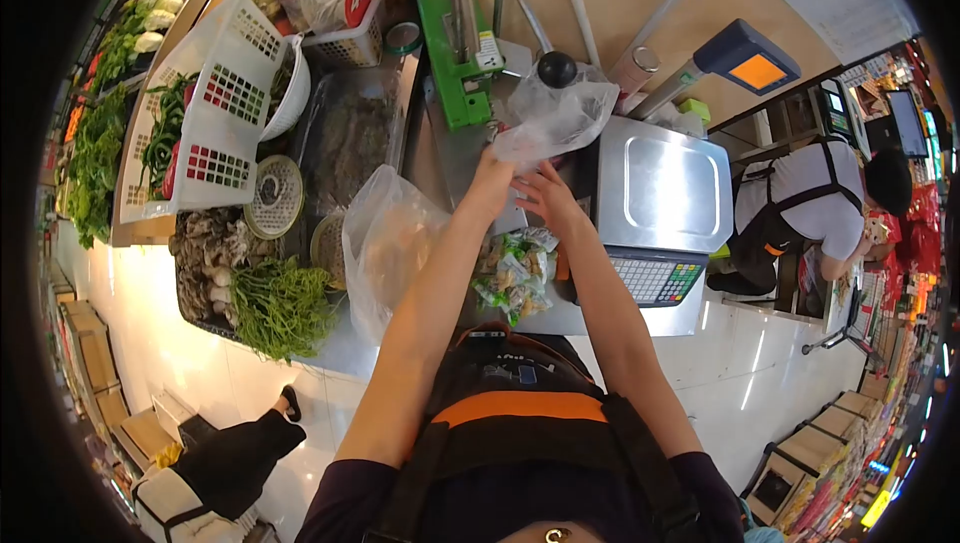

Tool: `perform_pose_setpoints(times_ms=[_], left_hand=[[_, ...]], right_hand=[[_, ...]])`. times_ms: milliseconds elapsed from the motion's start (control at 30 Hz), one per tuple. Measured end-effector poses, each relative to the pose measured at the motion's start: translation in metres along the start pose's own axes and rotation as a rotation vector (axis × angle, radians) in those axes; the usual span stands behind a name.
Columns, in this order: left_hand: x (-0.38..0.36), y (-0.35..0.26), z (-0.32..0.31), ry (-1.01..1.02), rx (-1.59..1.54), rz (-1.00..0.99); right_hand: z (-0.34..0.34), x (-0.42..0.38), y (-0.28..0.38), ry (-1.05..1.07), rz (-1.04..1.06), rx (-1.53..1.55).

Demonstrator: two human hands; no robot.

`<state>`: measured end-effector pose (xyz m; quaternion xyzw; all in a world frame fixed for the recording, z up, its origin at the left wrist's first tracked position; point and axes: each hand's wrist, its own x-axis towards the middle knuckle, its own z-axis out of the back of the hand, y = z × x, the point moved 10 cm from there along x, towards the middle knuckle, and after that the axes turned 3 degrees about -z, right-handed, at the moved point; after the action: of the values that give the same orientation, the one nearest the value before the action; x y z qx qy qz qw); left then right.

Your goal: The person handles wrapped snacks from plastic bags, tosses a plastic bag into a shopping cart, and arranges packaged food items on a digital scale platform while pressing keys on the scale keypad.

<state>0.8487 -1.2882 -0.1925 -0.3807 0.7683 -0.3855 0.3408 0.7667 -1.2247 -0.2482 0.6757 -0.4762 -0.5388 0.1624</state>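
A clear plastic bag point(565, 123) lies over the counter in front of a green lever machine point(450, 68) with a black knob point(556, 70). My left hand point(490, 183) is closed on the bag's near left edge, close to the machine's lower end; its fingertips are partly hidden. Just under the bag, my right hand point(546, 193) has its fingers spread, and they appear to hold nothing. What the bag contains, if anything, cannot be made out. Below my wrists sits a pile of small green-and-clear packets point(518, 273). Another clear bag point(395, 243), with something pale orange inside, stands left of my left forearm.
On the right is a weighing scale point(665, 183) with a keypad point(655, 280) and an orange-lit display point(755, 70). Leafy greens point(280, 313), mushrooms point(205, 253) and a white basket point(228, 113) fill the left side. A person point(800, 193) bends at the right; another person point(220, 473) is lower left.
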Motion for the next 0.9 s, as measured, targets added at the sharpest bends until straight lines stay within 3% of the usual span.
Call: perform_pose_setpoints(times_ms=[67,133,167,233,300,367,400,467,500,600,667,733,900], left_hand=[[-0.018,-0.029,0.013,-0.058,0.043,-0.215],[-0.048,-0.052,0.029,-0.145,0.078,-0.339],[-0.062,-0.042,0.054,-0.287,0.137,-0.266],[-0.106,-0.032,0.062,-0.286,0.052,-0.203],[-0.15,-0.005,0.053,-0.073,0.057,-0.144],[-0.193,0.025,0.026,0.089,0.155,0.165],[-0.212,0.036,0.019,0.172,0.249,0.213],[-0.243,0.078,0.024,0.278,0.512,0.128],[-0.255,0.081,0.024,0.263,0.651,0.16],[-0.266,0.075,0.022,0.271,0.927,0.078],[-0.265,0.066,0.023,0.212,0.838,0.11],[-0.26,0.05,0.024,0.162,0.947,0.065],[-0.255,0.033,0.04,0.11,1.002,-0.011]], right_hand=[[0.017,0.003,-0.004,-0.112,-0.031,-0.207],[0.032,-0.013,-0.006,-0.137,0.032,-0.18],[0.043,-0.019,-0.011,-0.149,0.047,-0.182],[0.063,-0.034,-0.022,-0.164,0.102,-0.264],[0.083,-0.047,-0.032,-0.153,0.186,-0.441],[0.094,-0.068,-0.038,-0.162,0.272,-0.483],[0.097,-0.076,-0.044,-0.128,0.296,-0.453],[0.085,-0.102,-0.045,-0.072,0.188,-0.391],[0.077,-0.113,-0.042,-0.014,0.256,-0.364],[0.082,-0.138,-0.046,-0.112,0.28,-0.464],[0.09,-0.148,-0.058,-0.214,0.187,-0.487],[0.085,-0.157,-0.06,-0.218,0.245,-0.503],[0.075,-0.147,-0.075,-0.086,0.307,-0.602]])
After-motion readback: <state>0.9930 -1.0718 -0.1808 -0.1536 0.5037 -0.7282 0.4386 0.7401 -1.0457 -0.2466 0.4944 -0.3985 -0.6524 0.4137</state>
